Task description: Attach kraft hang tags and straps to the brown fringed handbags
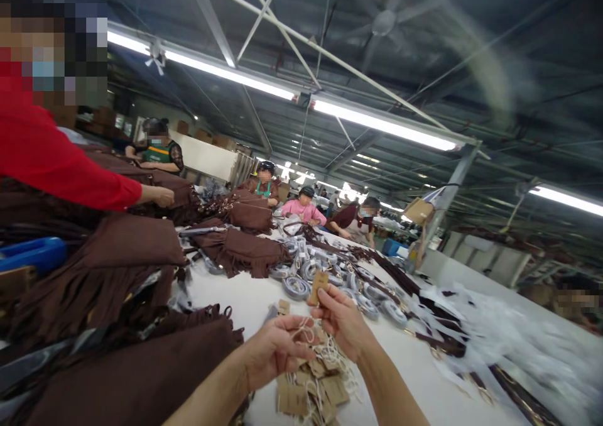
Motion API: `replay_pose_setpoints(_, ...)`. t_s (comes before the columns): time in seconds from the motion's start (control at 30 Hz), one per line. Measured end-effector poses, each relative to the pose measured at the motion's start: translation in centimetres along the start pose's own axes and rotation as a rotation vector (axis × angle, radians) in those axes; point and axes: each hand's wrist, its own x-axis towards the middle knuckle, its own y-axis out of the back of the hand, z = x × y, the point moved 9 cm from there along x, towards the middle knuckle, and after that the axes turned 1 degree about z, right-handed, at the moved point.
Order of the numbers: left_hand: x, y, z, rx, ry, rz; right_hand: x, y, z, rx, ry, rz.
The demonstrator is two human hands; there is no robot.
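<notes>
Between thumb and fingers, my right hand (342, 319) grips a brown cardboard hang tag (319, 288), raised above the white table (252, 294). My left hand (276, 350) is beside it, its fingers closed on the tag's white string (306, 330). Below both hands lies a heap of similar tags (313, 391) with tangled white strings. Dark brown fringed bags (132, 363) are stacked to the left of my left arm. Beyond my hands are coiled straps in grey wrapping (296, 286).
At the left a person's red sleeve (61, 156) reaches over piled bags. Several people sit or stand along the far side. Clear plastic bags (518, 344) and dark straps (438, 332) cover the right side. A blue object (35, 254) lies at the left.
</notes>
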Motion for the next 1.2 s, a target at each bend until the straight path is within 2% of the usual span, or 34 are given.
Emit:
replay_pose_setpoints(0.1, -0.1, 0.5, -0.1, -0.016, -0.018, 0.037, -0.3, -0.4, 0.1, 0.019, 0.003, -0.013)
replay_pose_setpoints(0.23, -0.1, 1.3, -0.5, 0.168, -0.033, 0.099, -0.5, -0.2, 0.0, 0.023, 0.016, -0.009)
replay_pose_setpoints(0.43, 0.0, 3.4, -0.8, 0.445, -0.010, 0.224, 0.1, 2.1, -0.2, 0.047, 0.068, 0.078)
replay_pose_setpoints(0.53, -0.8, 4.4, 0.5, 0.615, -0.017, 0.290, -0.4, 3.5, 0.2, 0.049, 0.083, 0.123)
replay_pose_setpoints(0.6, -2.0, 4.5, 2.3, 0.745, -0.052, 0.325, -1.3, 4.0, 1.3, 0.019, 0.034, 0.100)
replay_pose_setpoints(0.67, -3.6, 3.8, 4.6, 0.888, -0.107, 0.340, -2.5, 4.2, 2.9, -0.061, -0.069, 0.020)
replay_pose_setpoints(0.77, -5.8, 1.2, 7.5, 1.096, -0.158, 0.294, -4.4, 4.3, 4.9, -0.337, -0.218, -0.134)
replay_pose_setpoints(0.8, -6.2, 0.1, 8.1, 1.200, -0.169, 0.267, -4.8, 4.4, 5.0, -0.448, -0.217, -0.135)
replay_pose_setpoints(0.87, -6.4, -2.5, 8.8, 1.562, -0.205, 0.181, -5.2, 4.3, 4.0, -0.562, -0.134, -0.040)
replay_pose_setpoints(0.93, -5.9, -4.3, 8.4, 1.813, -0.209, 0.101, -5.7, 2.7, 3.1, -0.440, -0.055, 0.034)
replay_pose_setpoints(0.97, -5.6, -4.8, 8.1, 1.873, -0.201, 0.078, -6.0, 1.1, 3.2, -0.301, -0.058, 0.005)
replay_pose_setpoints(1.03, -5.0, -5.3, 7.5, 1.921, -0.193, 0.056, -6.8, -3.1, 4.1, -0.047, -0.140, -0.159)
replay_pose_setpoints(1.1, -4.7, -5.1, 7.2, 1.919, -0.173, 0.044, -7.6, -6.4, 5.3, 0.043, -0.230, -0.321)
replay_pose_setpoints(1.13, -4.6, -4.8, 7.2, 1.918, -0.154, 0.047, -7.7, -7.3, 5.8, 0.038, -0.256, -0.357)
replay_pose_setpoints(1.2, -4.6, -3.7, 7.4, 1.913, -0.114, 0.071, -7.2, -7.3, 6.8, -0.005, -0.269, -0.349)
